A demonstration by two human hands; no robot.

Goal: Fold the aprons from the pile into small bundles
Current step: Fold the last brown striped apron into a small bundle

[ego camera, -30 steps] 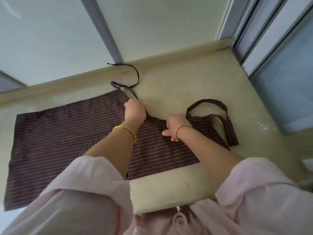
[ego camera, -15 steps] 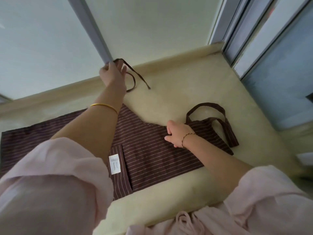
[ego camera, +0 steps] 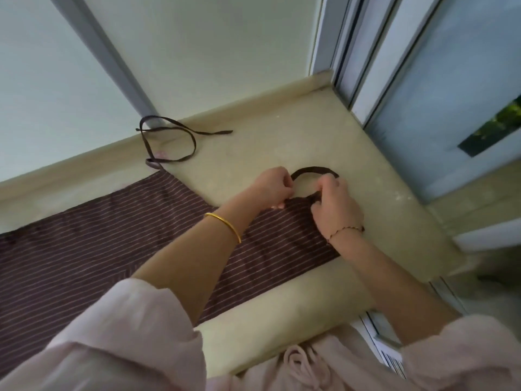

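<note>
Moved: left hand [ego camera: 270,190] has quit the waist tie [ego camera: 194,145] at the worktop's [ego camera: 296,131] back edge and joined the right hand [ego camera: 335,204].
Cloth: striped apron [ego camera: 112,241] lies flat across the worktop's left and middle.
Left: pinching the neck loop [ego camera: 314,169].
Right: curled round the loop's other side.
Handling: light, limp fabric; probably best gripped at hems or corners, with straps tucked first.

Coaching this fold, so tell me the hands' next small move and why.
Probably tuck the neck loop down onto the bib of the apron: both the left hand and right hand grip it, and it arches past the fabric onto the ledge, where it would stick out of a bundle.
</note>
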